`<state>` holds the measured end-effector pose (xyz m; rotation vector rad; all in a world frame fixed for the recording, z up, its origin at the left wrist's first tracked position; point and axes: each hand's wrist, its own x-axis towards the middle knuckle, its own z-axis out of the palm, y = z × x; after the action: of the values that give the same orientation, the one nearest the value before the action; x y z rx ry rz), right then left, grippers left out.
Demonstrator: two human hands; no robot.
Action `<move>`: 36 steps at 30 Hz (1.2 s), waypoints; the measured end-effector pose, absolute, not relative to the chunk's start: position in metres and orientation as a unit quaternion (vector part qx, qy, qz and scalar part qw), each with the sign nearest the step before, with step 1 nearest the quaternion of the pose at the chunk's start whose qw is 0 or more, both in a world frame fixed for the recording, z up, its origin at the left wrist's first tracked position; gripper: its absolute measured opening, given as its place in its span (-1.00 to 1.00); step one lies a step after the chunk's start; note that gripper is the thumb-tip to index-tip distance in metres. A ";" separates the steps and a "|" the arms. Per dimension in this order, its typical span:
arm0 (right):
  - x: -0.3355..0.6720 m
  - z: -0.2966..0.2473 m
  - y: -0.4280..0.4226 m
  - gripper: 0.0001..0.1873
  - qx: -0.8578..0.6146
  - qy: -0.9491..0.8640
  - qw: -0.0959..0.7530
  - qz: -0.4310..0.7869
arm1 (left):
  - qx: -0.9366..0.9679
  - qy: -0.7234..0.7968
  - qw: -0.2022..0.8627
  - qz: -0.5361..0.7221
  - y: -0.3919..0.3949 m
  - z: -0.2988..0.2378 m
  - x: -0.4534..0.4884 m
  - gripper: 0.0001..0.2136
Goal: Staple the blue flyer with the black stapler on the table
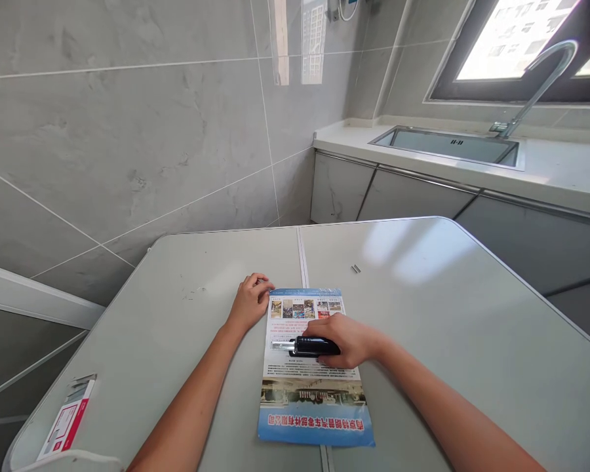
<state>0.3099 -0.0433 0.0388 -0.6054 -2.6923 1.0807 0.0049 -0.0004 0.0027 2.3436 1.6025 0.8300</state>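
- A black stapler (pixel 315 346) is gripped in a person's right hand (pixel 350 339), the fingers clamped around its body and its metal end pointing left across a printed leaflet (pixel 311 372).
- The left hand (pixel 248 298) rests at the leaflet's far left corner, its fingers bent; whether they pinch the paper cannot be told.
- The leaflet lies flat on a pale counter (pixel 423 314), over the seam that divides the top, with a row of small photographs near its far edge and red lettering on a blue band at its near edge.
- Two short, thin metal strips (pixel 356 269) sit side by side beyond the leaflet, to the right of the seam.
- Small specks (pixel 194 290) dot the surface to the left of the left hand.
- A red-and-white packet (pixel 69 419) lies near the counter's left edge, well apart from both hands.
- Gray tiled wall (pixel 152 131) rises behind, while at right a sink (pixel 437 145) with a tall curved faucet (pixel 545 88) is set into a white worktop (pixel 570 160) above gray cabinets (pixel 413 193), beneath a bright window (pixel 511 42).
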 end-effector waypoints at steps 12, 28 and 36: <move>0.310 0.041 -0.044 -0.53 -0.197 -0.907 0.091 0.360 | 0.754 0.603 0.047 0.256 0.003 -0.002 0.005 -0.86; 0.313 0.043 -0.044 -0.53 -0.179 -0.919 0.086 0.341 | 0.764 0.583 0.070 0.268 0.003 0.000 0.004 -0.80; 0.312 0.047 -0.050 -0.81 -0.198 -0.937 0.109 0.266 | 0.757 0.584 0.089 0.279 0.002 0.000 0.005 -0.90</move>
<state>0.3118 -0.0504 0.0467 -0.5825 -2.7551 0.7815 0.0048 0.0024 0.0003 2.2515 1.7385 0.8316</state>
